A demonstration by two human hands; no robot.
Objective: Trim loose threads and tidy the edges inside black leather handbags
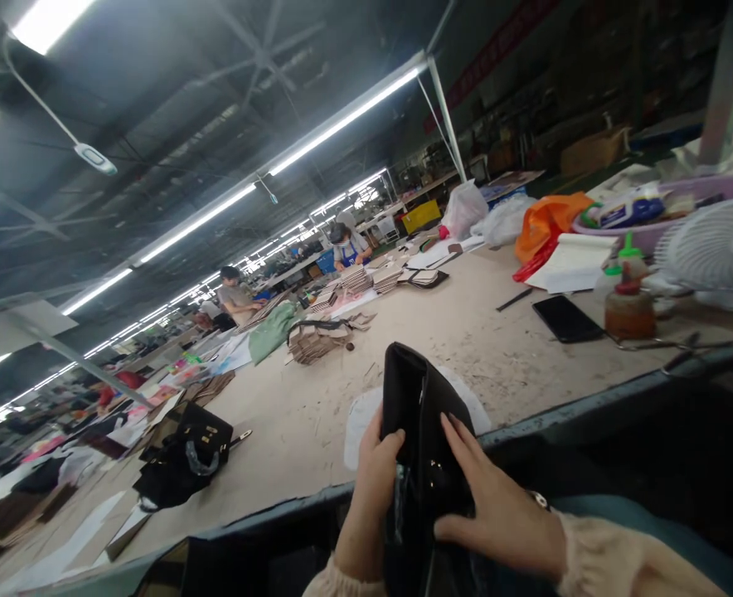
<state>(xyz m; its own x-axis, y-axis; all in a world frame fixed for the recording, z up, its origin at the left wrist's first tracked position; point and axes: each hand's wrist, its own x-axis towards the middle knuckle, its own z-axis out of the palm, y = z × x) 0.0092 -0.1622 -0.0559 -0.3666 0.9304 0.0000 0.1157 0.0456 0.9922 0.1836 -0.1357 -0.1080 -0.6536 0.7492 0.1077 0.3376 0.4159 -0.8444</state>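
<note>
A black bag (421, 414) stands on end at the table's near edge, its opening slightly parted at the top. My left hand (376, 464) grips its left side, thumb at the rim and fingers partly hidden behind it. Against the bag's right face rests my right hand (487, 497), its fingers spread over the black material near some small gold-coloured fittings. White sheet material (360, 431) lies on the table under the bag. Another black bag (186, 452) with gold-coloured fittings sits farther left.
Stacked brown pieces (320, 338) and green cloth (271, 332) lie across the table (304, 406). At right are a black phone (566, 319), a glue bottle (629, 313), a white fan (715, 249) and a purple basin (708, 189). People work farther back.
</note>
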